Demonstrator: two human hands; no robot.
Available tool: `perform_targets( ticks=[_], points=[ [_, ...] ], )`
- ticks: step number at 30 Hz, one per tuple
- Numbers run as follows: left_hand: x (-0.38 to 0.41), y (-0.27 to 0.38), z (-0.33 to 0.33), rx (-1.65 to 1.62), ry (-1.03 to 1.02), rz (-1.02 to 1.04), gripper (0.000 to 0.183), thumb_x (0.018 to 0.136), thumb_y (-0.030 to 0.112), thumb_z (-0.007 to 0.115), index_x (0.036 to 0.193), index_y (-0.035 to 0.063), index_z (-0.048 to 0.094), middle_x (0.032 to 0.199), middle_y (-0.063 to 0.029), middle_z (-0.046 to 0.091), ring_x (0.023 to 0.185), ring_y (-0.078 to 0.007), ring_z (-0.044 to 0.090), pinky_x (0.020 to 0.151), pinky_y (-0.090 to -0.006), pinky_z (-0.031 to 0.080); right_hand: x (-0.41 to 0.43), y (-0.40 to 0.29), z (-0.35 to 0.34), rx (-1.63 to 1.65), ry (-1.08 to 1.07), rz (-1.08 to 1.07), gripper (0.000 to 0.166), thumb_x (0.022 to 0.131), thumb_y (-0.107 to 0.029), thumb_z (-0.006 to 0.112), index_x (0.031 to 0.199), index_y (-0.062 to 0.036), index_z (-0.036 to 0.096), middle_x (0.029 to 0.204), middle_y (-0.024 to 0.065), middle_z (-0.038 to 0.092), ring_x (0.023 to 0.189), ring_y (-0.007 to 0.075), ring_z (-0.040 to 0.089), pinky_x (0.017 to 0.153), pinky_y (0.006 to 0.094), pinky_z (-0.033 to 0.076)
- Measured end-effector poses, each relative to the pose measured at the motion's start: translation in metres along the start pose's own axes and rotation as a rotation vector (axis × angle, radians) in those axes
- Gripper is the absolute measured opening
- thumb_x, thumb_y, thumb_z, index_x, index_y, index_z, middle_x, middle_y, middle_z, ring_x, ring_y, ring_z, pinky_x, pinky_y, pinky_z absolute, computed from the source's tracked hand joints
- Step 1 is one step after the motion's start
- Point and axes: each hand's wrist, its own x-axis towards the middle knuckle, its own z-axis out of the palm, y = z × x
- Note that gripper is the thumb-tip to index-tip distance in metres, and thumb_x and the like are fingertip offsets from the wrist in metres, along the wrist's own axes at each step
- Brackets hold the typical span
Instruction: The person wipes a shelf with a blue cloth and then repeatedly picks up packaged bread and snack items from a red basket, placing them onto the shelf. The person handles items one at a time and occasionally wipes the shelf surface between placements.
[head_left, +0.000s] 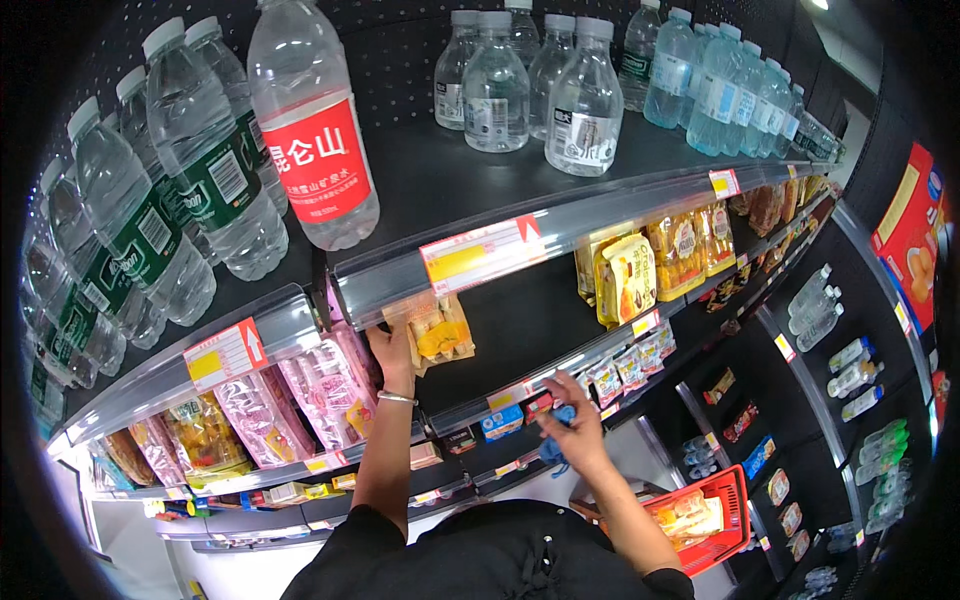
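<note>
My left hand (391, 349) reaches in under the upper shelf, at the left edge of a clear and brown bread package (440, 334) with an orange picture. Its fingertips are partly hidden by the shelf's front rail, and it appears to grip the package. A crumpled blue cloth (553, 451) shows between and below the fingers of my right hand (579, 431), which hangs in front of the lower shelf edge. Pink-wrapped bread packages (330, 394) stand just left of my left wrist. Yellow croissant packages (626, 277) stand to the right on the same shelf level.
Water bottles line the upper shelf, including a large red-labelled bottle (322, 161) near its front edge. A clear rail with a price tag (480, 253) runs above my left hand. Below right is a red shopping basket (739, 517) holding bread packages. Small boxes (501, 422) sit lower down.
</note>
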Motion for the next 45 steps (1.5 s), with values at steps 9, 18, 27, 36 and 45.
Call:
perform_targets(
  ticks=[9, 18, 27, 36, 45],
  points=[
    [-0.011, 0.004, 0.006, -0.19, -0.175, -0.29, 0.035, 0.096, 0.026, 0.065, 0.108, -0.0067, 0.059, 0.097, -0.0116, 0.065, 0.081, -0.0188, 0.06, 0.074, -0.0308, 0.052, -0.006, 0.037, 0.016, -0.049, -0.037, 0.004, 0.067, 0.087, 0.004, 0.067, 0.145, -0.0096, 0.037, 0.133, 0.0097, 0.056, 0.095, 0.0159, 0.06, 0.068, 0.0272, 0.054],
    [-0.105, 0.1, 0.033, -0.144, -0.587, -0.004, 0.047, 0.094, 0.015, 0.056, 0.132, -0.0088, 0.044, 0.124, -0.0184, 0.057, 0.109, -0.0233, 0.057, 0.095, -0.0366, 0.047, -0.007, -0.011, -0.021, -0.109, 0.175, -0.1, 0.075, 0.085, -0.007, 0.074, 0.147, -0.0019, 0.034, 0.132, 0.0115, 0.057, 0.095, 0.0135, 0.06, 0.081, 0.029, 0.052],
    [-0.224, 0.096, 0.048, -0.109, -1.12, -0.26, 0.052, 0.089, 0.008, 0.06, 0.137, -0.0036, 0.041, 0.13, -0.0154, 0.053, 0.119, -0.0227, 0.051, 0.103, -0.037, 0.039, -0.082, 0.019, -0.089, -0.045, 0.248, 0.16, 0.062, 0.078, -0.027, 0.081, 0.128, -0.0003, 0.056, 0.111, 0.0104, 0.067, 0.101, 0.016, 0.06, 0.089, 0.0314, 0.046],
    [-0.273, 0.089, 0.055, 0.065, -1.307, -0.327, 0.039, 0.098, 0.014, 0.059, 0.133, 0.0007, 0.048, 0.125, -0.0116, 0.057, 0.106, -0.0166, 0.055, 0.094, -0.03, 0.043, -0.197, 0.103, -0.182, 0.03, 0.752, 0.164, 0.064, 0.079, -0.019, 0.08, 0.133, 0.0013, 0.052, 0.12, 0.0094, 0.064, 0.109, 0.0151, 0.059, 0.09, 0.0294, 0.05],
    [-0.301, 0.06, 0.035, 0.255, -1.405, -0.294, 0.03, 0.095, 0.009, 0.06, 0.123, 0.0026, 0.055, 0.116, -0.0059, 0.061, 0.1, -0.0135, 0.056, 0.087, -0.0272, 0.045, -0.364, 0.188, -0.265, 0.217, 1.314, 0.447, 0.054, 0.076, -0.007, 0.078, 0.126, -0.0001, 0.057, 0.101, 0.007, 0.067, 0.084, 0.0145, 0.062, 0.073, 0.0281, 0.051]
  ],
)
